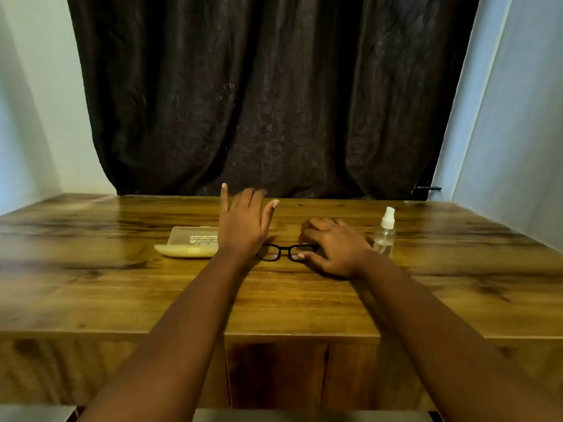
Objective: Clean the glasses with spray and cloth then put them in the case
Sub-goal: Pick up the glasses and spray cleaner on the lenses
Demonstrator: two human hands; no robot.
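Item 1, nearest: wooden table (289,309), front edge and a recessed panel below it; 2 bare forearms reach across it from the near side.

Item 2: right hand (332,251), palm down, fingers curled over the right end of the glasses; thumb tip lies at the right lens rim; whether the fingers actually pinch the frame or only rest on it cannot be told, since the hand hides that end.

Item 3: glasses (281,252), black frame, lying flat on the table between the 2 hands, lenses facing the person; left lens and bridge show.

Item 4: left hand (243,226), raised above the table, fingers straight and spread apart, holding nothing; it covers the right end of the case.

Item 5: case (189,243), pale yellow, open, lid tipped back, just left of the glasses.

Item 6: spray bottle (385,234), clear with white nozzle, upright, just beside the right hand.

Item 7: cloth; not seen, possibly inside the case or under a hand.

Item 8, farthest: dark curtain (274,95).

Risks, as judged: a right wrist swung outward could topple the bottle; fingertips on the lens would add smears; lifting by 1 end may strain the hinge.
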